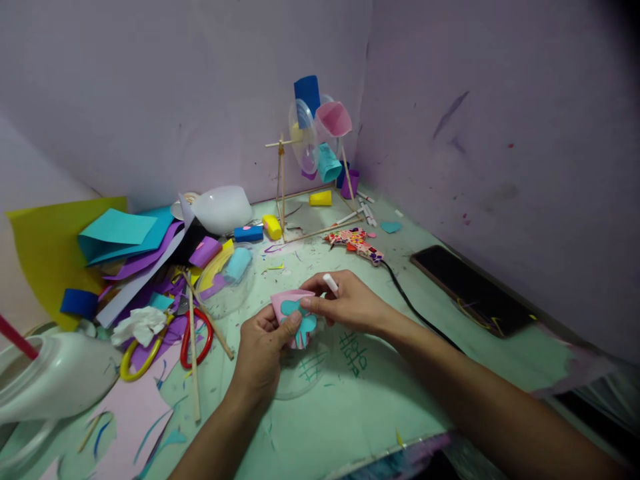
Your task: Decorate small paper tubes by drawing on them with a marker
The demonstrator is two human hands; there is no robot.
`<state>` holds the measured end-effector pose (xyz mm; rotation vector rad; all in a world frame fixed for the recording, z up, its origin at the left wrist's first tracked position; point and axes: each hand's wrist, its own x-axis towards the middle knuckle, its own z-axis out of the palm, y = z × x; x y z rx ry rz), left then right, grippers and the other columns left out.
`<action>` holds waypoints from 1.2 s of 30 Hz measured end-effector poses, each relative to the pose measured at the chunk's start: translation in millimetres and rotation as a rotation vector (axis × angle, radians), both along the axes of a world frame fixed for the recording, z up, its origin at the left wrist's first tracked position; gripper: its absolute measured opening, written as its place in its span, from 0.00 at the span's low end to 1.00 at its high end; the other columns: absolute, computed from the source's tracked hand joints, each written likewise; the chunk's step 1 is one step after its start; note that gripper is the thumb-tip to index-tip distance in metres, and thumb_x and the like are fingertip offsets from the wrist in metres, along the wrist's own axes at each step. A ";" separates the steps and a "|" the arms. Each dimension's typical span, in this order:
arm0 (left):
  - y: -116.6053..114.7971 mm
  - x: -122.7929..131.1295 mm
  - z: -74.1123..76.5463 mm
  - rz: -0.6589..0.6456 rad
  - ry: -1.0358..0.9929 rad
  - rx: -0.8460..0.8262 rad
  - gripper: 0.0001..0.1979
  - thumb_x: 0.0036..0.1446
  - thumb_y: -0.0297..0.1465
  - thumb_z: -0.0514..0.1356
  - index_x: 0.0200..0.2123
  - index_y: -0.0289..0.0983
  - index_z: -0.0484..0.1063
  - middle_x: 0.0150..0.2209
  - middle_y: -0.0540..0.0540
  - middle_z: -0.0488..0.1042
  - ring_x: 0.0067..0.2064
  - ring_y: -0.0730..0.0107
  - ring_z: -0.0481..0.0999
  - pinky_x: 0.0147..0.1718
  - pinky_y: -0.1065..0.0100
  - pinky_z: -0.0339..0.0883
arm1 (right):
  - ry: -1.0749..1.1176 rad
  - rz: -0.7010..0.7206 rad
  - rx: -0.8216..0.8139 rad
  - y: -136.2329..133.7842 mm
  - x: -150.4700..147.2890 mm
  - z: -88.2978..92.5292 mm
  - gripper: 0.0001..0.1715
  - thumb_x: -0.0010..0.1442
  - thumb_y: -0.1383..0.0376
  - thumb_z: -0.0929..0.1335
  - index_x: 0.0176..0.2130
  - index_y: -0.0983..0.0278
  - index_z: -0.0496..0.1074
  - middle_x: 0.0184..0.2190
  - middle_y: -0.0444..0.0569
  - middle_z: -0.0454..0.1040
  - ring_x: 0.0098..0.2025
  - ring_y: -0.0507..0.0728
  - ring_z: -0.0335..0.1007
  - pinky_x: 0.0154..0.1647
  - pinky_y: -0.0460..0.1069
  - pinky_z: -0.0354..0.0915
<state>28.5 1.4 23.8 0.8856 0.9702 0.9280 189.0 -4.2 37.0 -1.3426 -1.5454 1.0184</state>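
Note:
Both my hands meet over the middle of the pale green table (350, 413). My left hand (263, 350) is closed around a small pink paper cup (293, 308) that bears a teal cut-out shape. My right hand (345, 303) pinches the cup's rim with thumb and forefinger, and a short white stick (331, 283) pokes out between its fingers. Beneath the cup lies a clear plastic lid (300, 373) on green scribbles.
A stick-frame wheel with coloured cups (317, 143) stands at the back. A patterned glue gun (357, 244) with a black cord lies behind my hands, a dark phone (467, 288) at right. Scissors (193, 337), coloured paper (120, 240) and a white jug (55, 380) crowd the left.

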 end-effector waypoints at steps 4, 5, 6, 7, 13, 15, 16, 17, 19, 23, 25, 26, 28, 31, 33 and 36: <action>0.0 1.7 0.5 0.021 -0.022 -0.019 0.19 0.37 0.34 0.73 0.34 0.31 0.79 0.24 0.47 0.77 0.24 0.73 0.72 0.23 0.73 0.68 | 0.032 -0.054 0.014 -1.8 -4.4 -1.6 0.12 0.53 0.66 0.69 0.40 0.65 0.75 0.24 0.43 0.72 0.22 0.49 0.65 0.25 0.44 0.62; 0.2 1.8 0.6 0.025 -0.022 -0.018 0.19 0.37 0.34 0.73 0.34 0.31 0.79 0.24 0.47 0.77 0.24 0.73 0.72 0.23 0.73 0.67 | 0.037 -0.050 0.027 -2.2 -5.0 -1.9 0.11 0.53 0.67 0.69 0.40 0.64 0.74 0.25 0.42 0.72 0.22 0.48 0.64 0.25 0.44 0.62; 0.4 1.7 0.6 0.030 -0.021 -0.016 0.18 0.37 0.34 0.73 0.33 0.31 0.79 0.24 0.47 0.77 0.24 0.73 0.71 0.23 0.73 0.67 | 0.036 -0.043 0.040 -2.5 -5.4 -2.2 0.10 0.54 0.67 0.68 0.39 0.64 0.73 0.26 0.42 0.72 0.21 0.47 0.64 0.24 0.44 0.62; 0.6 1.5 0.4 0.033 -0.017 -0.012 0.18 0.36 0.34 0.73 0.33 0.31 0.79 0.24 0.47 0.77 0.24 0.73 0.71 0.23 0.73 0.67 | 0.027 -0.039 0.051 -2.7 -5.6 -2.5 0.08 0.54 0.67 0.68 0.38 0.63 0.72 0.26 0.42 0.72 0.21 0.47 0.63 0.24 0.44 0.61; 0.1 -0.3 -3.9 0.025 0.029 0.007 0.18 0.39 0.36 0.72 0.35 0.32 0.79 0.23 0.48 0.76 0.24 0.75 0.70 0.24 0.75 0.65 | -0.079 -0.053 0.045 -2.4 -5.9 -0.5 0.01 0.53 0.69 0.68 0.30 0.64 0.71 0.19 0.40 0.68 0.20 0.48 0.62 0.23 0.43 0.58; 0.2 -0.2 -5.6 0.004 0.029 0.010 0.18 0.41 0.36 0.71 0.34 0.32 0.79 0.22 0.48 0.75 0.24 0.76 0.69 0.23 0.76 0.63 | -0.100 -0.057 0.045 -2.4 -6.6 0.8 0.02 0.52 0.70 0.68 0.29 0.64 0.71 0.16 0.38 0.66 0.19 0.48 0.61 0.22 0.43 0.57; 0.4 0.0 -6.2 -0.006 0.027 0.013 0.17 0.41 0.37 0.71 0.34 0.31 0.79 0.22 0.48 0.75 0.24 0.76 0.69 0.22 0.76 0.63 | -0.106 -0.064 0.040 -2.3 -7.1 1.2 0.02 0.52 0.71 0.68 0.28 0.64 0.71 0.16 0.38 0.64 0.19 0.48 0.60 0.22 0.43 0.56; 0.5 0.1 -6.5 -0.005 0.028 0.012 0.17 0.42 0.37 0.71 0.34 0.31 0.79 0.22 0.48 0.75 0.23 0.76 0.69 0.22 0.76 0.62 | -0.108 -0.071 0.032 -2.2 -7.6 1.3 0.02 0.52 0.71 0.68 0.28 0.65 0.71 0.15 0.38 0.64 0.19 0.48 0.59 0.21 0.43 0.56; 0.5 0.0 -6.5 -0.002 0.018 0.009 0.17 0.41 0.37 0.71 0.34 0.31 0.79 0.22 0.48 0.75 0.23 0.76 0.69 0.22 0.75 0.63 | -0.104 -0.089 0.017 -1.8 -8.3 1.0 0.02 0.51 0.71 0.68 0.28 0.65 0.71 0.16 0.38 0.63 0.18 0.48 0.57 0.21 0.43 0.55; 0.5 -1.4 -6.6 -0.018 -0.025 -0.002 0.18 0.40 0.36 0.71 0.34 0.31 0.79 0.24 0.47 0.76 0.25 0.74 0.71 0.25 0.74 0.66 | -0.109 -0.123 0.030 -0.6 -8.5 -0.9 0.01 0.50 0.70 0.69 0.27 0.65 0.72 0.17 0.39 0.65 0.19 0.48 0.58 0.22 0.43 0.56; 1.3 -2.4 -8.5 -0.037 -0.023 0.002 0.19 0.39 0.35 0.72 0.35 0.31 0.79 0.26 0.45 0.77 0.27 0.72 0.72 0.27 0.72 0.67 | -0.129 -0.136 0.051 -0.4 -8.4 -1.8 0.01 0.50 0.70 0.69 0.27 0.66 0.73 0.18 0.40 0.66 0.20 0.48 0.58 0.22 0.43 0.56; 1.9 -2.7 -9.8 -0.045 -0.017 0.007 0.20 0.38 0.34 0.72 0.36 0.31 0.78 0.26 0.45 0.78 0.27 0.71 0.73 0.27 0.72 0.67 | -0.140 -0.141 0.062 -0.5 -8.5 -2.2 0.02 0.50 0.71 0.69 0.27 0.66 0.73 0.18 0.40 0.66 0.20 0.48 0.59 0.22 0.43 0.56; 2.7 -3.1 -11.9 -0.050 -0.003 0.017 0.21 0.36 0.33 0.72 0.37 0.31 0.78 0.27 0.45 0.78 0.28 0.69 0.74 0.27 0.71 0.68 | -0.162 -0.147 0.078 -1.3 -9.2 -2.9 0.02 0.50 0.71 0.69 0.27 0.66 0.73 0.19 0.40 0.67 0.21 0.48 0.59 0.23 0.43 0.56; 2.5 -3.0 -11.2 -0.045 0.022 0.022 0.20 0.37 0.30 0.72 0.37 0.32 0.78 0.27 0.46 0.78 0.27 0.70 0.73 0.28 0.70 0.68 | -0.180 -0.144 0.111 -2.7 -10.4 -4.1 0.03 0.50 0.72 0.69 0.28 0.66 0.73 0.20 0.40 0.69 0.21 0.48 0.60 0.24 0.43 0.57; 1.7 -2.9 -8.3 -0.044 0.039 0.028 0.19 0.37 0.30 0.72 0.37 0.31 0.78 0.26 0.47 0.77 0.27 0.71 0.73 0.28 0.70 0.68 | -0.175 -0.139 0.127 -3.1 -10.1 -4.2 0.03 0.51 0.72 0.68 0.29 0.65 0.73 0.20 0.40 0.69 0.22 0.48 0.61 0.25 0.43 0.57; 0.9 -2.7 -3.7 -0.050 0.056 0.030 0.19 0.37 0.30 0.72 0.37 0.31 0.78 0.26 0.46 0.78 0.27 0.70 0.74 0.28 0.71 0.68 | -0.157 -0.113 0.130 -2.4 -6.4 -2.0 0.02 0.51 0.71 0.68 0.29 0.65 0.73 0.21 0.41 0.70 0.23 0.49 0.62 0.26 0.44 0.58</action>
